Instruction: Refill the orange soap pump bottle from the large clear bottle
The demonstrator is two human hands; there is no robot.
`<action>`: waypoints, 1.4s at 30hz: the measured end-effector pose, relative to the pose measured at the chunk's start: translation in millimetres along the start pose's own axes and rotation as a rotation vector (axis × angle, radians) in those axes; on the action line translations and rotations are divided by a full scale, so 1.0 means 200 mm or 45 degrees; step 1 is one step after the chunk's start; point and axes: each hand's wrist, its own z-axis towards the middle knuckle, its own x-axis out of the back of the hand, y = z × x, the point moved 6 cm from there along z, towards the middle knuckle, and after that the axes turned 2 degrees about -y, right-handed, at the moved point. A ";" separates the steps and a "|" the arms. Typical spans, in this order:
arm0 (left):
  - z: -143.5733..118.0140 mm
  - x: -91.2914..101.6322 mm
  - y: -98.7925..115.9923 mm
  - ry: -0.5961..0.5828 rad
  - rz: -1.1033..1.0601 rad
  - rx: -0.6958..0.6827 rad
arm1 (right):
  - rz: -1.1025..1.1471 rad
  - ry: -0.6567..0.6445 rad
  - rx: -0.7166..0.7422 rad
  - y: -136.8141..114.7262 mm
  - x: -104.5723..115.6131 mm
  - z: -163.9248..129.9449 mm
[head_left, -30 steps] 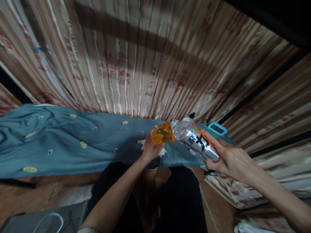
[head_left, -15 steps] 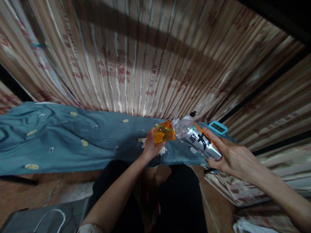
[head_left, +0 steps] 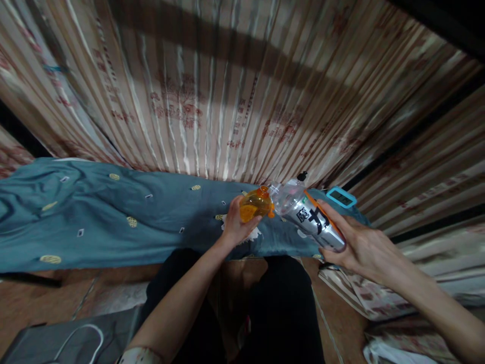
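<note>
My left hand (head_left: 235,222) is wrapped round a small orange see-through bottle (head_left: 254,205), which leans with its open mouth up and to the right. In my right hand (head_left: 350,240) is a larger clear plastic bottle (head_left: 311,218) with a silver and orange label, tipped so its neck points left. The two mouths meet or nearly meet; I cannot tell whether they touch. Behind the larger bottle, a clear bottle with a black top (head_left: 302,176) is partly hidden. Under my left hand lies a piece of white paper (head_left: 254,234).
A blue-green patterned cloth (head_left: 151,217) covers the narrow table. At its right end is a blue-framed digital clock (head_left: 341,197). Pleated curtains (head_left: 212,101) hang behind and to the right. A grey case (head_left: 76,336) with a white cable stands on the floor at lower left.
Both hands keep their holds, and the bottles stay mouth to mouth. The orange bottle tilts slightly differently; otherwise the view has only shifted a little.
</note>
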 end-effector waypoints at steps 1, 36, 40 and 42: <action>0.00 0.00 0.00 -0.002 -0.007 -0.003 | 0.007 0.001 -0.001 -0.01 -0.01 0.00; 0.03 0.00 0.00 0.020 0.000 0.021 | 1.157 0.420 -0.988 -0.05 -1.12 0.13; 0.03 0.00 0.02 0.022 -0.002 0.005 | 1.195 0.455 -0.980 -0.07 -1.15 0.07; 0.03 0.00 0.02 0.022 0.001 0.004 | 1.202 0.468 -0.985 -0.08 -1.17 0.05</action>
